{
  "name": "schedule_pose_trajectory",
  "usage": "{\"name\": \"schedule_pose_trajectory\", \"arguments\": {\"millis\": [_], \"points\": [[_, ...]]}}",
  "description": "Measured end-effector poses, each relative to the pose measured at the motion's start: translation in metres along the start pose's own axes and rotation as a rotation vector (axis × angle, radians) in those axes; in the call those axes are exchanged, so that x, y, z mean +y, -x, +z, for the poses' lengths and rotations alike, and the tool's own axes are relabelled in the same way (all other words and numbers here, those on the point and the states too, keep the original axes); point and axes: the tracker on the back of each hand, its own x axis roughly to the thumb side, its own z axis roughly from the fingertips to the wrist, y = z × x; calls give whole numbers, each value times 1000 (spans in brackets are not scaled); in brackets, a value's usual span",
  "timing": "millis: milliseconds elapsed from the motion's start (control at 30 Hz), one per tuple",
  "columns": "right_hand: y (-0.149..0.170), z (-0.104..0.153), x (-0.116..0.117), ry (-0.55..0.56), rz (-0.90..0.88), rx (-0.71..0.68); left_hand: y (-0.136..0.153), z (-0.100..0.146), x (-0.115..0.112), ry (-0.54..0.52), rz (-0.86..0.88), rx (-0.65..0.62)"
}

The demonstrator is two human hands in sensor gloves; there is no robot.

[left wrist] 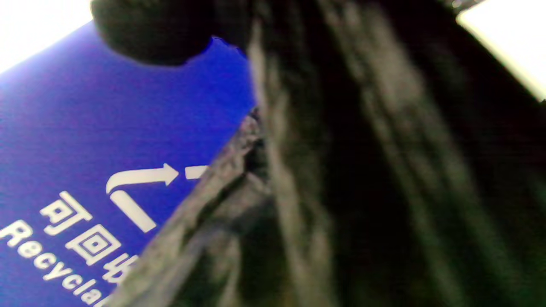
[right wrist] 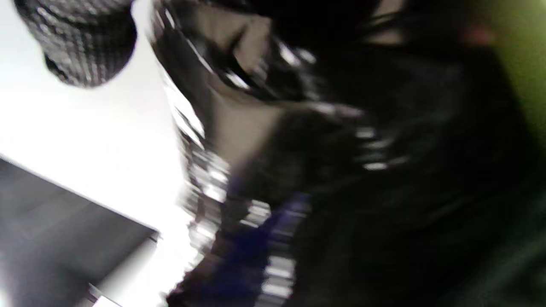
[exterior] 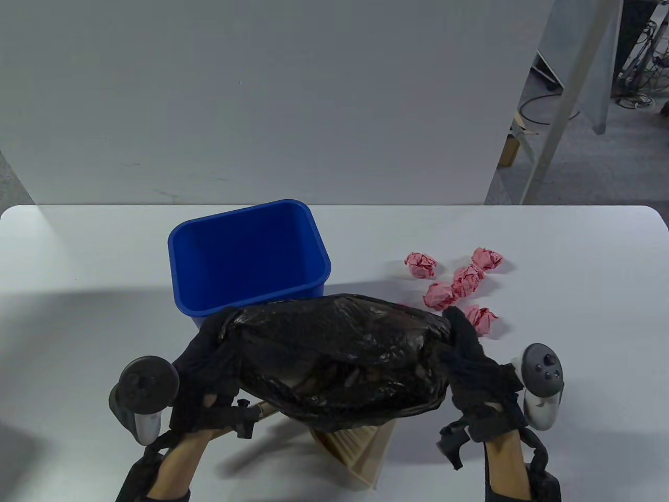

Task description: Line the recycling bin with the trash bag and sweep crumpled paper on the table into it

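Glossy film, smooth plastic, matt bench before you.

Your trash bag (exterior: 339,361) at lower centre is thin black plastic film, wrinkled and shiny. The recycling bin (exterior: 245,256) above it looks like smooth blue plastic with a soft sheen. The paper balls (exterior: 454,285) at centre right are matt pink, creased paper. Your hands (exterior: 209,366) wear dark knitted cloth gloves. The bench (exterior: 78,293) is smooth, matt white.
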Motion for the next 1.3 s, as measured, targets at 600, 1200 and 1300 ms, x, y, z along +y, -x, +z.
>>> {"name": "schedule_pose_trajectory", "arguments": {"millis": [600, 1200, 1300], "points": [[-117, -4, -78, 672, 104, -44, -140, -68, -15, 258, 196, -106], [10, -4, -49, 718, 250, 210, -86, -41, -98, 269, -76, -193], [36, -4, -44, 673, 235, 267, -70, -41, -94, 225, -73, -112]]}}
